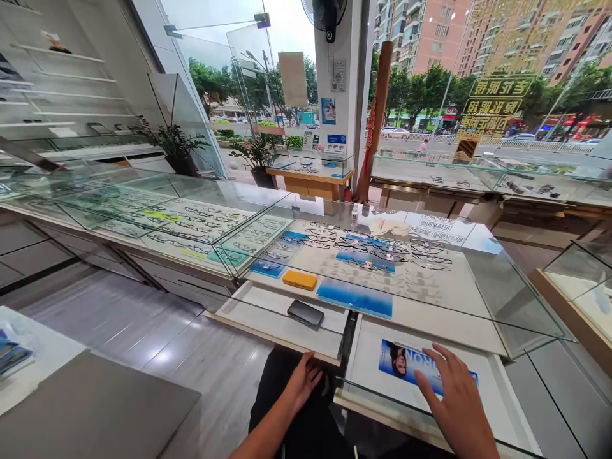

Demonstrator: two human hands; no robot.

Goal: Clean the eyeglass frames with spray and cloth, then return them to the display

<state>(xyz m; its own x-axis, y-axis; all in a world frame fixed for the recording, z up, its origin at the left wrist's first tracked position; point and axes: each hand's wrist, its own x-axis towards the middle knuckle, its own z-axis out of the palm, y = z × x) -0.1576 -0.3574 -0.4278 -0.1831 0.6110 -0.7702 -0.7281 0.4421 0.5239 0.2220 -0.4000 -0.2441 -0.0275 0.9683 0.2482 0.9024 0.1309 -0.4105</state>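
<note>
My left hand (303,384) is at the front edge of the pulled-out left drawer (258,315), holding nothing, its fingers loosely bent and apart. A black smartphone (306,313) lies in that drawer. Over the pulled-out right drawer (500,389), my right hand (456,398) is spread and empty. Beneath its fingers lies a blue printed leaflet (415,366) with a portrait, partly covered by the hand. I cannot tell whether the fingertips touch it. Behind the drawers, a glass display case (482,303) holds several pairs of eyeglasses (373,245) and a yellow case (299,280).
More glass showcases with eyeglasses (191,217) extend to the left. A grey box-like surface (100,408) stands at the lower left, and another glass case (586,287) is at the right. Potted plants (176,143) and a wooden post (377,108) stand near the windows.
</note>
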